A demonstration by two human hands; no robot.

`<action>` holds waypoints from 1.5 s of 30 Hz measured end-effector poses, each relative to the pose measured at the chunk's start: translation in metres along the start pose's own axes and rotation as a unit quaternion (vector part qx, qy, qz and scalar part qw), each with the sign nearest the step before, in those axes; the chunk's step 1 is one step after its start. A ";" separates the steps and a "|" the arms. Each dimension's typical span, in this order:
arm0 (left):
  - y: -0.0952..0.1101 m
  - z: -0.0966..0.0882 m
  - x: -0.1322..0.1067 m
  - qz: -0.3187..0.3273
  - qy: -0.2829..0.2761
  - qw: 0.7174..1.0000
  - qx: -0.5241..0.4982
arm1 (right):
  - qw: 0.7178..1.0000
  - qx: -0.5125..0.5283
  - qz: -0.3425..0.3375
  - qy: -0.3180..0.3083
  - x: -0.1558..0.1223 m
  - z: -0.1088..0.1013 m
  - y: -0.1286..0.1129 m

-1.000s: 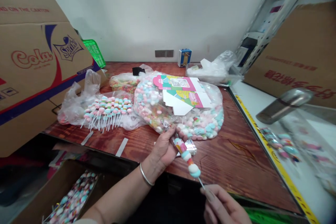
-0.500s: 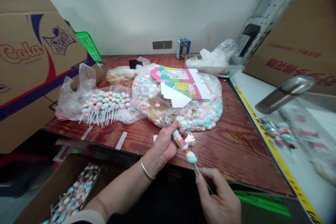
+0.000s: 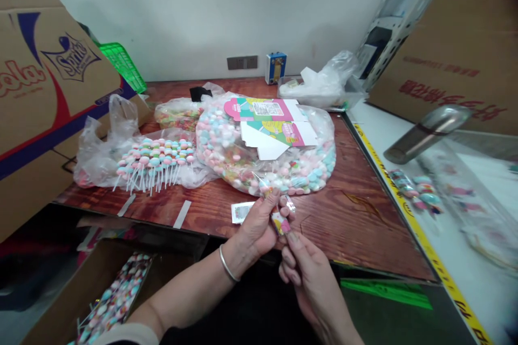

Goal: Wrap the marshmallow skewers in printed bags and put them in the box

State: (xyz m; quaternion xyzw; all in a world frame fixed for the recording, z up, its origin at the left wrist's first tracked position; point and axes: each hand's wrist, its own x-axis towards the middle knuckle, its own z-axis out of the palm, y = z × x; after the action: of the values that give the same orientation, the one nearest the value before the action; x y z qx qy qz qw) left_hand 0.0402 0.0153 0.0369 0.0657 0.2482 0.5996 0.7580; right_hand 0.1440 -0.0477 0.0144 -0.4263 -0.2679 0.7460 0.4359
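Carton (image 3: 24, 64): far L, leaning in; prob. kept there so it's out of yr arms' way.
Open box (image 3: 56, 296): below the surface (image 3: 214, 210), on yr L, holding many box pops (image 3: 117, 294); low + close, prob. for easy reach.
Row pops (image 3: 156, 153): in rows on crumpled bag (image 3: 91, 145), sticks toward you, prob. for quick pickup.
Big clear bag (image 3: 324, 164): mid surface, w/ pastel sweets; printed card (image 3: 279, 126) flat on top, prob. for lack of room.
L hand (image 3: 259, 229): yours; thumb + fingers pinch upper part of wrapped piece (image 3: 280, 223), prob. to steady it.
Wrapped piece: btwn yr hands, near surface's front edge, just this side of the big bag. Tilted, lower end to yr R. Clear shiny film up top, pink/yellow print below; contents + stick can't tell, fingers cover.
R hand (image 3: 313, 275): yours; thumb + fingertip closed on its lower end, rest curled; prob. for fine control.
Metal flask (image 3: 424, 135): far R, beyond yellow tape (image 3: 445, 278), well apart.
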 end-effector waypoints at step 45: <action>-0.005 -0.033 -0.019 -0.124 -0.096 0.962 0.223 | 0.991 -0.005 -0.020 -0.129 0.005 -0.021 0.003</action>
State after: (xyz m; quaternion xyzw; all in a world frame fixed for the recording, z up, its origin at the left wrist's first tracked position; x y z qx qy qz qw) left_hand 0.0266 -0.0099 0.0122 0.2587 0.3078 0.4211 0.8130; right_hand 0.1595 -0.0442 0.0000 -0.3230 -0.3340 0.7844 0.4110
